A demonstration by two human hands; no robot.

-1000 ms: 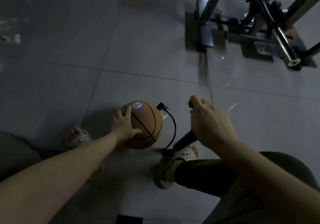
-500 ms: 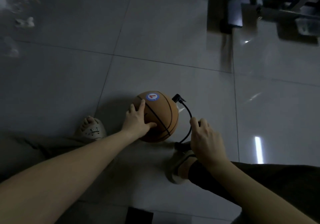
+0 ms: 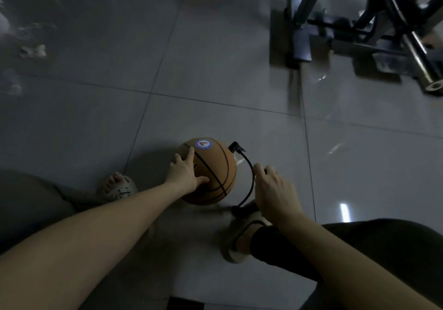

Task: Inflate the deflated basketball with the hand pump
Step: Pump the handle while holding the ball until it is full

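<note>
An orange basketball (image 3: 215,166) with a round blue-and-red sticker sits on the grey tiled floor. My left hand (image 3: 185,174) lies spread on its left side, fingers straight, pressing it. A black hose (image 3: 250,178) curves from a black nozzle (image 3: 235,147) at the ball's upper right down to the pump base (image 3: 239,210) by my right foot. My right hand (image 3: 273,188) grips the pump handle, which is hidden under the fingers; the pump barrel is hidden too.
My right sandalled foot (image 3: 239,237) stands on the pump base; my left foot (image 3: 117,187) is left of the ball. A dark metal frame with a bar (image 3: 359,31) stands at the top right. Pale bits of debris (image 3: 32,50) lie far left.
My right hand went down with the pump handle from a raised position to low beside the ball, and stays low now. My left hand kept its place on the ball.
</note>
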